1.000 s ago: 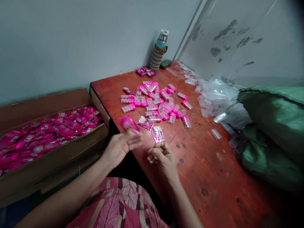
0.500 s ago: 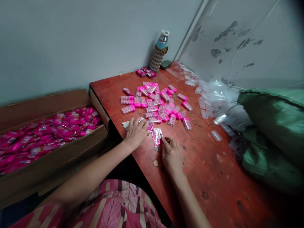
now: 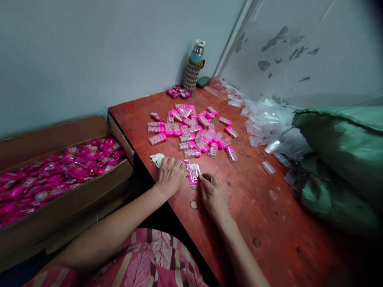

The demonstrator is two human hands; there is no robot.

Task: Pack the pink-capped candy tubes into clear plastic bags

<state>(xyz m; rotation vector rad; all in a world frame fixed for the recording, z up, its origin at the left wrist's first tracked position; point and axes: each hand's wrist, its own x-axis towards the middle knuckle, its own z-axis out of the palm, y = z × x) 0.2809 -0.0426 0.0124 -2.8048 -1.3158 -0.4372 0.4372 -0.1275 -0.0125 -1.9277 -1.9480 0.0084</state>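
Observation:
A small shiny pink-and-clear printed plastic sleeve (image 3: 194, 174) lies on the red table between my hands. My right hand (image 3: 214, 196) pinches its right edge between thumb and forefinger. On the other side, my left hand (image 3: 171, 176) rests with fingers bent and pressed together, its fingertips by the sleeve's left edge. A bit of pink printed film shows at those fingertips; what lies beneath them is hidden. Just past the left hand sits a crumpled whitish lump (image 3: 157, 160). Beyond both hands lie several clear bottles with pink caps (image 3: 191, 153), filled with pink balls.
An open cardboard box (image 3: 119, 175) of pink packets stands left of the red table (image 3: 254, 199). Clear empty tubes (image 3: 268, 167) and a green sack (image 3: 341, 159) occupy the right side. At the back are pink packs (image 3: 179, 92) and a flask (image 3: 193, 73) in a knitted cover.
My left hand has drawn back slightly, uncovering more of the whitish lump. The sleeve lies a little straighter, its right edge still at my right fingertips. The whole view has shifted slightly.

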